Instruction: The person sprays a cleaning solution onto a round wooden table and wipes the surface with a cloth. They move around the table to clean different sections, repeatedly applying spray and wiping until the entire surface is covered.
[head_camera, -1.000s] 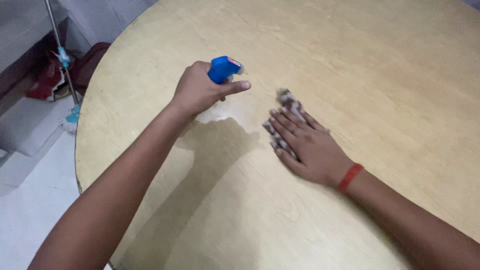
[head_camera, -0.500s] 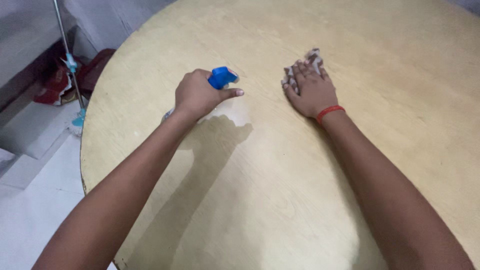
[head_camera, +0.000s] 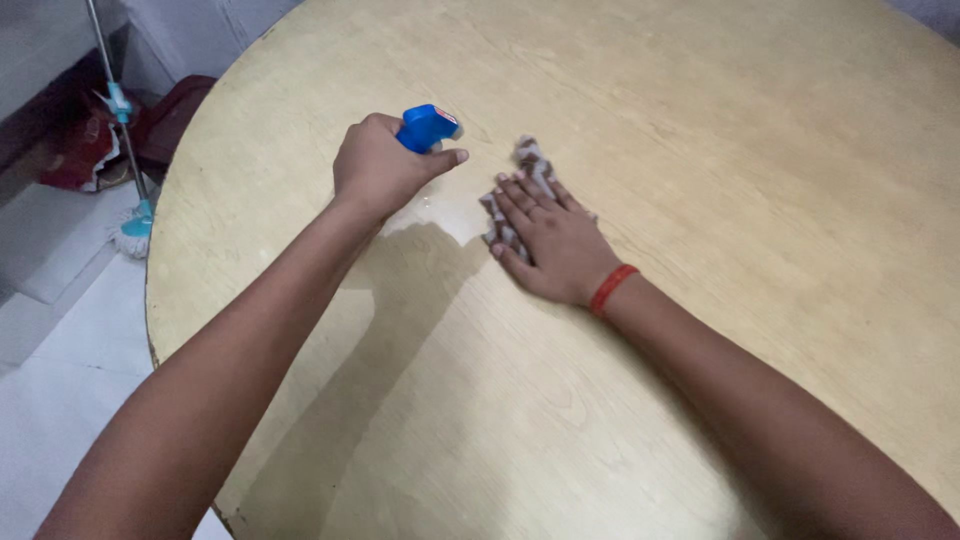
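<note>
Cloth (head_camera: 520, 190) mostly hidden under right hand (head_camera: 545, 240); spray bottle (head_camera: 425, 128) body behind left hand (head_camera: 378, 168).

We see a round table (head_camera: 700, 150) of pale wood, its grain showing, the finish smooth with a soft sheen and a small wet, glossy patch. The spray bottle (head_camera: 428, 127) in our left hand (head_camera: 378, 170) has a glossy blue plastic head. Under our right hand (head_camera: 550, 240) lies a soft, crumpled cloth (head_camera: 528, 158), matt and patterned. The wristband (head_camera: 612, 288) looks like smooth red rubber or plastic. Far left, the mop (head_camera: 122, 130) pole looks like metal.
</note>
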